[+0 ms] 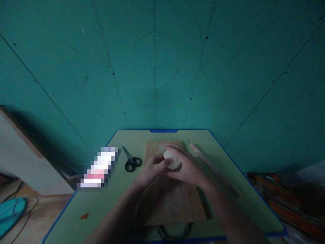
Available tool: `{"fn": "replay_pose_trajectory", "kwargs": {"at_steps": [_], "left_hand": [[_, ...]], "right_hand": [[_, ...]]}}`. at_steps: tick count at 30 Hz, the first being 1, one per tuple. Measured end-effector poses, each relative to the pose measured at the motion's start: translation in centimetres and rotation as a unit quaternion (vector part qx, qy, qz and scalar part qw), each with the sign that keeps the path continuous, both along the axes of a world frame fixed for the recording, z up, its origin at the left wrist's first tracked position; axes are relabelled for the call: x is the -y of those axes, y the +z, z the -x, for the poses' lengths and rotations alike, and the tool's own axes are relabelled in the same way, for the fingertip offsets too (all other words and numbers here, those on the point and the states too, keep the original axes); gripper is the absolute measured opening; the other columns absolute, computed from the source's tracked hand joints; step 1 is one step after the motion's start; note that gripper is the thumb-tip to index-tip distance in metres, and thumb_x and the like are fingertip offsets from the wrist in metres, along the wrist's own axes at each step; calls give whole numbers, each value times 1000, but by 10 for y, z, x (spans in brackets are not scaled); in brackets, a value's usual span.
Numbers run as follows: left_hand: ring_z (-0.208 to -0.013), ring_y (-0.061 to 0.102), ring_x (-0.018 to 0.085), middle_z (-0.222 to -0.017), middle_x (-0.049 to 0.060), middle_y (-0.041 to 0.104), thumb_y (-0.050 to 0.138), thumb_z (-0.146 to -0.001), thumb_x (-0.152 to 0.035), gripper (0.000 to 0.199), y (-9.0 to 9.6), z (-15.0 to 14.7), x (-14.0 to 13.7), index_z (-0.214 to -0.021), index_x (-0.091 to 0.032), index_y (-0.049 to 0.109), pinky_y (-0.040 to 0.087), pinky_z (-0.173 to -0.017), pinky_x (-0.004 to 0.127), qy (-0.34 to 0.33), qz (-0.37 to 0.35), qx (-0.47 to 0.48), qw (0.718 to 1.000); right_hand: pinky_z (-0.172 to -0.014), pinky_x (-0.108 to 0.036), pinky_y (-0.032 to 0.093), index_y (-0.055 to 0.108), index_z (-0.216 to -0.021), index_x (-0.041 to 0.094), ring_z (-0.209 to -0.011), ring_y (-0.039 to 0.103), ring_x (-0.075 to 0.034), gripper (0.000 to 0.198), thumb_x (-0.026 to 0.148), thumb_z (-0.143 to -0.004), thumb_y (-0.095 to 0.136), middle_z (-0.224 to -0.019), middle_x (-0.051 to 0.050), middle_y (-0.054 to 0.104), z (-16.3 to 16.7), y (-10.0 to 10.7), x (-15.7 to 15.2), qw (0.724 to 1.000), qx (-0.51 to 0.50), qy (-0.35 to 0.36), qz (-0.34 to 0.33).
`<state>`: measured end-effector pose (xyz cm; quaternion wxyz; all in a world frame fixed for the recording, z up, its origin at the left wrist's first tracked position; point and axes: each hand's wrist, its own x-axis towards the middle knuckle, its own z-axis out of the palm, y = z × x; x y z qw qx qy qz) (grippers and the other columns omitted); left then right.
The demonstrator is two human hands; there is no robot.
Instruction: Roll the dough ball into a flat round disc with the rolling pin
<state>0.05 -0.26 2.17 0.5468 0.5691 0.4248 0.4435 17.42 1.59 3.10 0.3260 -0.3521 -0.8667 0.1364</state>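
Observation:
A pale lump of dough (173,162) is held between both hands above a wooden cutting board (175,203). My left hand (153,168) grips its left side, the thumb pressed against the front. From the right, my right hand (186,166) curls around the lump, its fingers covering the top and far side. Part of the dough is hidden by the fingers. To the right of the board lies a wooden rolling pin (215,171), touched by neither hand.
Black-handled scissors (130,161) lie left of the board. A blurred-out bright screen (99,169) sits at the left table edge. A small orange triangle (84,216) is on the blue-edged table (101,213). A green wall (162,67) stands behind.

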Motion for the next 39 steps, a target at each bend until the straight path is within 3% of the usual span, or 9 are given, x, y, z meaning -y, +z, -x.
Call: {"fn": "replay_pose_trajectory", "kwargs": {"at_steps": [9, 14, 20, 29, 34, 39], "left_hand": [[-70, 58, 17, -74, 5, 67, 67, -72, -56, 47, -3, 1, 1, -80, -10, 71, 45, -66, 25, -10, 2, -13, 1000], [-74, 58, 18, -76, 4, 68, 66, -76, -54, 44, -4, 2, 1, -79, -11, 72, 45, -73, 27, -28, -16, -11, 999], [-82, 60, 21, -75, 4, 67, 67, -77, -58, 45, -9, 2, 1, -73, -13, 71, 45, -83, 30, -38, -12, 26, 999], [-95, 63, 24, -96, 10, 71, 67, -77, -62, 53, -7, -2, 3, -98, -13, 72, 48, -86, 36, -106, 44, 95, 989], [-91, 63, 22, -94, 9, 70, 64, -81, -61, 49, 2, 0, 3, -91, -13, 71, 49, -81, 32, -48, 7, 12, 999], [-89, 65, 22, -93, 8, 72, 70, -78, -54, 44, 3, -4, 2, -93, -13, 68, 49, -83, 33, -55, -33, -23, 998]], "right_hand": [[-109, -50, 37, 43, -143, 30, -129, 53, -27, 86, 35, -66, 82, -144, -7, 54, -2, 1, -2, 997, 40, 17, 58], [-98, -45, 46, 55, -130, 27, -113, 64, -26, 67, 35, -67, 80, -125, -7, 68, 3, -5, -5, 999, 9, -25, 39], [-88, -40, 50, 60, -119, 25, -103, 67, -25, 55, 35, -68, 78, -114, -7, 71, 6, -15, -10, 999, -9, -52, 9], [-80, -37, 50, 62, -103, 24, -88, 69, -25, 47, 41, -64, 81, -96, -5, 74, 2, -7, -8, 994, -18, -109, -9], [-70, -33, 47, 60, -96, 23, -83, 67, -24, 43, 40, -64, 81, -91, -6, 73, -4, 0, -11, 986, -37, -162, 4], [-64, -29, 42, 58, -90, 23, -77, 65, -22, 36, 31, -62, 79, -83, -3, 71, -2, 1, -12, 988, -11, -155, 20]]}}
